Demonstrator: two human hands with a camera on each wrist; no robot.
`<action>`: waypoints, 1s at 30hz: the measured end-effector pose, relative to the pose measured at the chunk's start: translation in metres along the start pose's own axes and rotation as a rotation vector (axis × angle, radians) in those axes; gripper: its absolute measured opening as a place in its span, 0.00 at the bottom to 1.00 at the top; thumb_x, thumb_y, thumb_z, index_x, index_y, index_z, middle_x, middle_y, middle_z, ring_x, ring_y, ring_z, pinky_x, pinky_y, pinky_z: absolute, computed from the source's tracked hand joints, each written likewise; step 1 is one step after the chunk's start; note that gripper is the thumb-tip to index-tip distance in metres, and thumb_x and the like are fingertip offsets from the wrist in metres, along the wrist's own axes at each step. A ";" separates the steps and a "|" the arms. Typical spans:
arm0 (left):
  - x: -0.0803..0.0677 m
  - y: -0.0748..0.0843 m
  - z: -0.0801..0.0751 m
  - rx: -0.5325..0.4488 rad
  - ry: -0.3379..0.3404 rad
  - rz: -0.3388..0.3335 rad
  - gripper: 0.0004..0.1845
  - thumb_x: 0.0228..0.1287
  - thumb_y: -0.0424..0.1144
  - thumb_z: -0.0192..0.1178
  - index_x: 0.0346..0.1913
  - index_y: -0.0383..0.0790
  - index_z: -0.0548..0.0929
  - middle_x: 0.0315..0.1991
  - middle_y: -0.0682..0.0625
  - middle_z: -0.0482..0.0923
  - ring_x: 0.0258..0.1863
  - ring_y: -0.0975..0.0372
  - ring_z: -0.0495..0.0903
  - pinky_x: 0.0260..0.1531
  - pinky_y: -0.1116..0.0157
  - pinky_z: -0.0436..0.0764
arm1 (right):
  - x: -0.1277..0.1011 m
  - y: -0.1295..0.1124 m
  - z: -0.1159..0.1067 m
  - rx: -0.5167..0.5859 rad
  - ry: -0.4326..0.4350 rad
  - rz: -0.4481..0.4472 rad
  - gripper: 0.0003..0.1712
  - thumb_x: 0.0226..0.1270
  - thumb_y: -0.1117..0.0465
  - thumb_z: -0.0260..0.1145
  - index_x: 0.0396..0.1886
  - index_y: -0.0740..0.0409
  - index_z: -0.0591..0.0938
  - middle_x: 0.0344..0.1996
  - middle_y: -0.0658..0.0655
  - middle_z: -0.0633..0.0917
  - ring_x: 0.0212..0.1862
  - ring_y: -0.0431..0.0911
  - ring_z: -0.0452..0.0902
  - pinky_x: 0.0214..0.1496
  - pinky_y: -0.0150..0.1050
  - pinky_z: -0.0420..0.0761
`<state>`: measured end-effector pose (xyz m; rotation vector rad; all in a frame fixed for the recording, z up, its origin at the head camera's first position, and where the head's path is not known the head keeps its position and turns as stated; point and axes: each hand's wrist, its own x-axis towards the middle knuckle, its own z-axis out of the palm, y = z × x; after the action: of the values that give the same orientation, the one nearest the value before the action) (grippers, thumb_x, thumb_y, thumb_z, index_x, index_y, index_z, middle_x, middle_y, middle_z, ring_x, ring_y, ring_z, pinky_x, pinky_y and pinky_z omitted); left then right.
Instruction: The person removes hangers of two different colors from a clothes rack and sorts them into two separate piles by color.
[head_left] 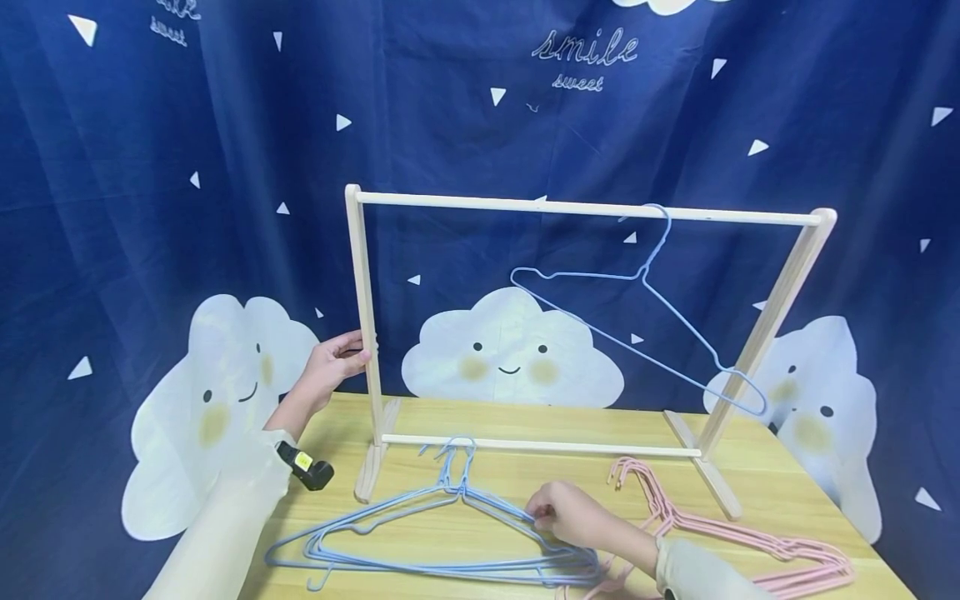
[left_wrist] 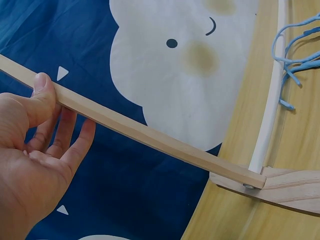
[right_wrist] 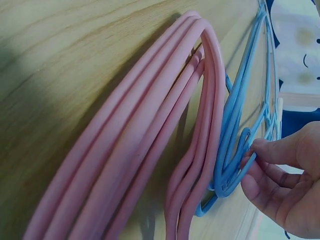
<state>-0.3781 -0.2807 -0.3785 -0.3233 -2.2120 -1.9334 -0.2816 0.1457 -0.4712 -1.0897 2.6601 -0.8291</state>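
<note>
My left hand [head_left: 335, 365] holds the left post [left_wrist: 130, 122] of a small wooden clothes rack [head_left: 480, 202], thumb on one side and fingers behind. One blue clothes hanger [head_left: 641, 277] hangs by its hook from the top rail, right of the middle, tilted down to the right. Several more blue hangers [head_left: 442, 569] lie in a loose pile on the table in front of the rack. At the right shoulder of that pile, my right hand [head_left: 564, 512] pinches the wire of a blue hanger between thumb and fingers, seen closely in the right wrist view.
Beside the blue pile, a stack of pink hangers [head_left: 727, 527] lies at the front right, partly behind my right forearm. The rack's feet [head_left: 705, 467] stand on the light wooden table [head_left: 570, 475]. A dark blue curtain [head_left: 450, 125] with clouds hangs behind.
</note>
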 end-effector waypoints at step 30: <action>0.001 -0.001 -0.001 -0.002 -0.002 0.004 0.28 0.73 0.31 0.61 0.70 0.22 0.68 0.40 0.66 0.81 0.41 0.75 0.84 0.47 0.75 0.85 | -0.002 -0.007 0.001 0.001 -0.003 0.001 0.14 0.54 0.80 0.67 0.35 0.62 0.90 0.28 0.51 0.89 0.27 0.31 0.70 0.31 0.26 0.75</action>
<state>-0.3794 -0.2816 -0.3794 -0.3299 -2.2088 -1.9348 -0.2756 0.1427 -0.4688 -1.0885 2.6572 -0.8282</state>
